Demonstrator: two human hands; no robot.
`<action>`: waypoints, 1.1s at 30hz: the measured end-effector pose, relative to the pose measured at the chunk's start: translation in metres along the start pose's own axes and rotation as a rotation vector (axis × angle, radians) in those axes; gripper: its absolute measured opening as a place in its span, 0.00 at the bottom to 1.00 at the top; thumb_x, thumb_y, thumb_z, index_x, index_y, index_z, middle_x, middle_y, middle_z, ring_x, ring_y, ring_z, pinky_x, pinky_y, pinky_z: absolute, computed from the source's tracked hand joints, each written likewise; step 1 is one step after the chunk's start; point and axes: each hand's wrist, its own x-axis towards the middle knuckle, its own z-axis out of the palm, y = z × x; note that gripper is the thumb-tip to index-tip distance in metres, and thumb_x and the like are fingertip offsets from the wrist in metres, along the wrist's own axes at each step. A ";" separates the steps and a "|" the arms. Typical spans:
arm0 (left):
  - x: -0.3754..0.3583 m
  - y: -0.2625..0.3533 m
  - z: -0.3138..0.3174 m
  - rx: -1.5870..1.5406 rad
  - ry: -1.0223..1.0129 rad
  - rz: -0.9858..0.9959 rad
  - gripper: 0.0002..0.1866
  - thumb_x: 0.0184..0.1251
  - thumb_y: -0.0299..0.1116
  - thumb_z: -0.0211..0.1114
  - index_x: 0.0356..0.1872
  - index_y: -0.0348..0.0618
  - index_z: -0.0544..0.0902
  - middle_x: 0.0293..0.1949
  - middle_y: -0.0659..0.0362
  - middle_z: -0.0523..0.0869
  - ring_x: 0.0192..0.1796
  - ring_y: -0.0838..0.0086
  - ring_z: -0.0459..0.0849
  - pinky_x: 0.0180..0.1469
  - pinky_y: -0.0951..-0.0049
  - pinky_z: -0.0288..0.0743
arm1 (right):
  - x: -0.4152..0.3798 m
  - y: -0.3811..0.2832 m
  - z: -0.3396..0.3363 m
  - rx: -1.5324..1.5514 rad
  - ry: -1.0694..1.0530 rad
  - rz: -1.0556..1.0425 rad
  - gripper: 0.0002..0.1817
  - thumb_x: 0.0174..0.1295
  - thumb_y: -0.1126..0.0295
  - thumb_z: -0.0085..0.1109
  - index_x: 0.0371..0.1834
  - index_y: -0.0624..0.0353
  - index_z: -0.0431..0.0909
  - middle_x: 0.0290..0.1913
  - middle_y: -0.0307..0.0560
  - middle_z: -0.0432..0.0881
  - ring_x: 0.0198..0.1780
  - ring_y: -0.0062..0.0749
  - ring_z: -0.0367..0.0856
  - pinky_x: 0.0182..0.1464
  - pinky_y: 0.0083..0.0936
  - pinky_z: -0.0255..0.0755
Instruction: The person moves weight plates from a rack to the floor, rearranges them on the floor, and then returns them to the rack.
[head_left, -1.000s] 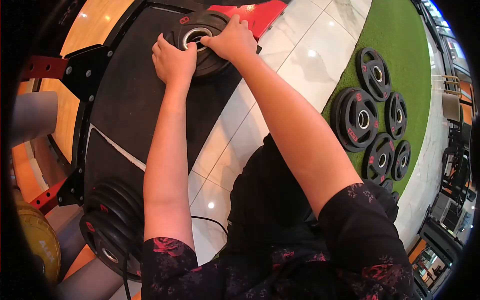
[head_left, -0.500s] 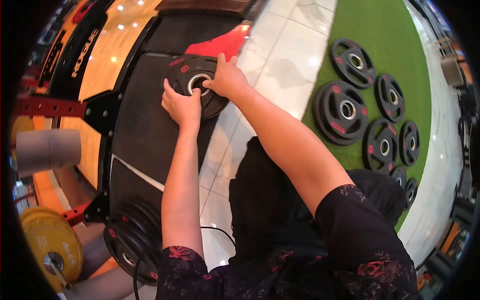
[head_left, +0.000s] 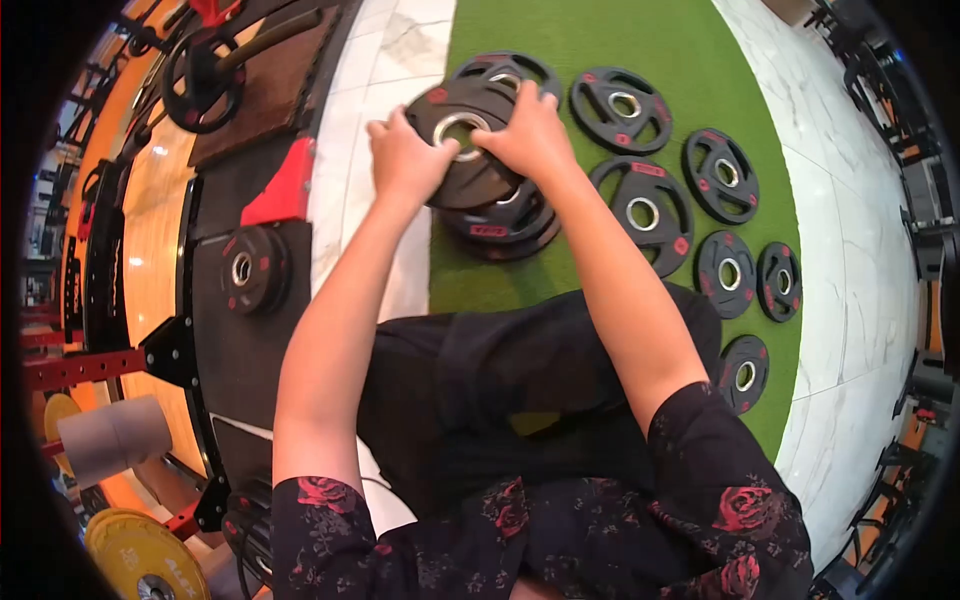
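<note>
Both my hands grip a black weight plate [head_left: 478, 184] with a metal-ringed center hole and red marks. My left hand [head_left: 410, 165] is wrapped round its left side, and my right hand [head_left: 532, 142] has its right side, the thumbs pressing near the hole. Tilted slightly, the plate overlaps a pile of larger black grip plates [head_left: 490, 232] on the green turf and partly hides it. Another grip plate [head_left: 515, 62] shows just behind, its lower part covered by my hand and the held plate.
Several more black plates [head_left: 642, 212] lie on the turf [head_left: 770, 160] to the right. A smaller stack of plates [head_left: 250, 270] rests on the dark mat at left, near a red triangular piece [head_left: 285, 185]. Rack uprights and yellow plates [head_left: 150, 550] stand at lower left.
My hands have carried the plate from the dark mat rightward, over the tiles, to above the turf. The view has turned right, and a smaller stack now shows on the mat.
</note>
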 end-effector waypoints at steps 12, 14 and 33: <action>-0.016 0.216 0.230 0.070 -0.374 0.099 0.51 0.49 0.50 0.81 0.74 0.40 0.70 0.66 0.42 0.74 0.70 0.50 0.73 0.68 0.49 0.73 | 0.028 0.254 -0.108 -0.116 0.168 0.569 0.50 0.43 0.54 0.86 0.69 0.60 0.68 0.68 0.67 0.70 0.60 0.63 0.83 0.60 0.48 0.81; -0.020 0.229 0.252 0.118 -0.414 0.130 0.51 0.50 0.50 0.80 0.75 0.42 0.69 0.66 0.43 0.74 0.71 0.51 0.71 0.68 0.47 0.71 | 0.030 0.275 -0.108 -0.073 0.172 0.637 0.50 0.43 0.56 0.86 0.69 0.61 0.70 0.69 0.65 0.69 0.64 0.62 0.80 0.63 0.47 0.79; 0.045 0.078 0.099 0.172 -0.078 0.007 0.43 0.65 0.54 0.68 0.75 0.43 0.64 0.69 0.45 0.70 0.72 0.50 0.70 0.65 0.39 0.72 | 0.035 0.161 -0.055 -0.153 0.331 0.101 0.34 0.56 0.53 0.75 0.68 0.43 0.78 0.67 0.49 0.69 0.71 0.47 0.68 0.70 0.58 0.61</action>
